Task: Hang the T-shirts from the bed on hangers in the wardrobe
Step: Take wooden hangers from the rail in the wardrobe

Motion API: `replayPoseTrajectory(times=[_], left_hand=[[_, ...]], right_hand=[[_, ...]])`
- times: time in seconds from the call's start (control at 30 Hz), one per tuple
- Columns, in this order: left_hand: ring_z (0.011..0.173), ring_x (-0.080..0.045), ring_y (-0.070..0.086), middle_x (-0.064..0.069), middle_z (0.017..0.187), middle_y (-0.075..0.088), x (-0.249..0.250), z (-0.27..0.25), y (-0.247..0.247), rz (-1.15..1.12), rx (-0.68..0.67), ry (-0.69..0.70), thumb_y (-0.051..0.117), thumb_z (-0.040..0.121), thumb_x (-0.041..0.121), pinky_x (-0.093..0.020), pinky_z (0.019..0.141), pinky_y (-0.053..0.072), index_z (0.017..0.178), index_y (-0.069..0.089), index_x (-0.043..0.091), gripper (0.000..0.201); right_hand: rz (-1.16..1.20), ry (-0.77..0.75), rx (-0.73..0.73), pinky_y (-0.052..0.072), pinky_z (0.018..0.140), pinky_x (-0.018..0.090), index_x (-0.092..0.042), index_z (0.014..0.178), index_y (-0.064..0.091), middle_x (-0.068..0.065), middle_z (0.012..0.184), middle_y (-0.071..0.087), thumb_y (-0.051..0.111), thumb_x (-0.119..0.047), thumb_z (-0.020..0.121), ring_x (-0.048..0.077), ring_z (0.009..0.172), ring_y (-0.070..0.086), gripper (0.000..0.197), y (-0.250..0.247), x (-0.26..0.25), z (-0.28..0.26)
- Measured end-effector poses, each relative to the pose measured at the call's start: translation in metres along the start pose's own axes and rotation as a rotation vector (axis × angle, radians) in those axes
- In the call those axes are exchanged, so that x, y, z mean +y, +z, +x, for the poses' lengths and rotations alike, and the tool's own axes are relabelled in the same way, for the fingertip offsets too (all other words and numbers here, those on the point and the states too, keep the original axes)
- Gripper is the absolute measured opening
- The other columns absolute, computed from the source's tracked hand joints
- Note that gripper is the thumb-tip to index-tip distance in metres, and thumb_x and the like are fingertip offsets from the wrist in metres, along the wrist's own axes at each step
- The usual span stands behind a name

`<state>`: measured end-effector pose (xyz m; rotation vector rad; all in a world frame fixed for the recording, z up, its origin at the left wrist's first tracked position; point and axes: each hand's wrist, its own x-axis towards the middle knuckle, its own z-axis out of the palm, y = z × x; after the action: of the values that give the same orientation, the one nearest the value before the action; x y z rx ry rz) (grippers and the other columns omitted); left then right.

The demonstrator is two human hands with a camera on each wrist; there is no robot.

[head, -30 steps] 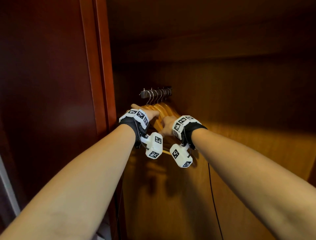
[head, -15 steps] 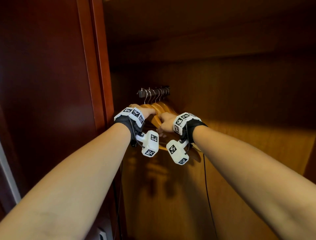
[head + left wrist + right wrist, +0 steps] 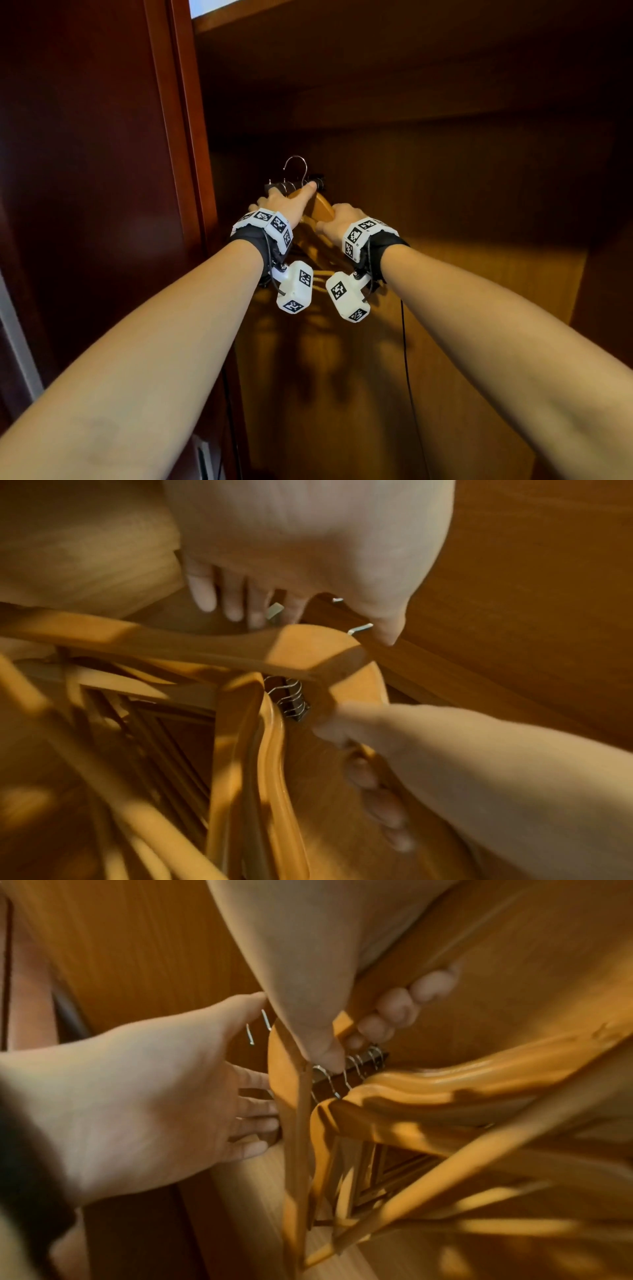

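Inside the wardrobe, one wooden hanger [image 3: 322, 209] is raised, its metal hook [image 3: 296, 168] standing above the short rail [image 3: 317, 180]. My right hand [image 3: 339, 219] grips that hanger's arm, fingers [image 3: 394, 1010] curled round the wood. My left hand [image 3: 281, 205] lies against the hanger's neck [image 3: 301, 647] with straight fingers [image 3: 232, 601] and the thumb stretched toward the hook's base. Several more wooden hangers [image 3: 428, 1091] hang on the rail by their hooks [image 3: 291, 699]. No T-shirt is in view.
The dark red door frame [image 3: 185, 137] stands close on the left. A shelf [image 3: 376, 51] roofs the compartment, and its wooden back panel [image 3: 479, 274] is lit. A thin black cable [image 3: 404, 342] hangs below my right wrist.
Both hands have risen, and one hanger's hook now stands above the rail instead of sitting in the row. My left thumb has stretched out toward the hook.
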<state>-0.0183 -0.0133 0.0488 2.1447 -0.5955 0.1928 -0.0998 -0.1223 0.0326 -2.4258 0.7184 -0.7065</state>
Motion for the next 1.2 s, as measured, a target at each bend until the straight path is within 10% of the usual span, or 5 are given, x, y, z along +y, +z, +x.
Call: replayPoseTrajectory(times=[0.33,0.67,0.93,1.2], left_hand=[[0.073,-0.022,0.067,-0.003,0.074,0.07,-0.025,-0.06,0.018,-0.164,-0.273,0.116,0.034,0.072,0.094,-0.043,0.089,0.052,0.1,0.068,0.013,0.092],[0.07,-0.016,0.056,0.003,0.072,0.06,-0.035,-0.129,0.041,-0.32,-0.389,0.239,0.049,0.088,0.072,-0.029,0.069,0.043,0.076,0.061,0.024,0.051],[0.092,-0.031,0.065,-0.023,0.101,0.067,-0.054,-0.168,0.037,-0.432,-0.606,0.456,0.052,0.089,0.068,-0.038,0.089,0.052,0.108,0.064,-0.005,0.076],[0.075,-0.025,0.057,-0.028,0.083,0.058,-0.103,-0.224,0.03,-0.513,-0.808,0.531,0.057,0.09,0.062,-0.037,0.075,0.046,0.092,0.059,-0.009,0.071]], right_hand=[[-0.103,-0.023,0.083,0.053,0.062,0.03,-0.03,0.092,0.067,-0.005,0.077,0.068,0.068,-0.047,0.075,0.019,0.07,0.067,0.024,-0.028,0.048,-0.074],[-0.02,0.071,0.112,0.053,0.068,0.032,-0.03,0.102,0.064,-0.006,0.085,0.068,0.072,-0.038,0.083,0.015,0.076,0.066,0.022,-0.029,0.082,-0.149],[0.01,0.166,0.206,0.052,0.069,0.033,-0.029,0.094,0.064,-0.003,0.082,0.067,0.075,-0.03,0.083,0.014,0.076,0.064,0.016,-0.041,0.087,-0.23],[0.018,0.322,0.369,0.057,0.077,0.04,-0.03,0.101,0.067,-0.008,0.08,0.066,0.073,-0.027,0.084,0.012,0.074,0.065,0.018,0.014,0.075,-0.339]])
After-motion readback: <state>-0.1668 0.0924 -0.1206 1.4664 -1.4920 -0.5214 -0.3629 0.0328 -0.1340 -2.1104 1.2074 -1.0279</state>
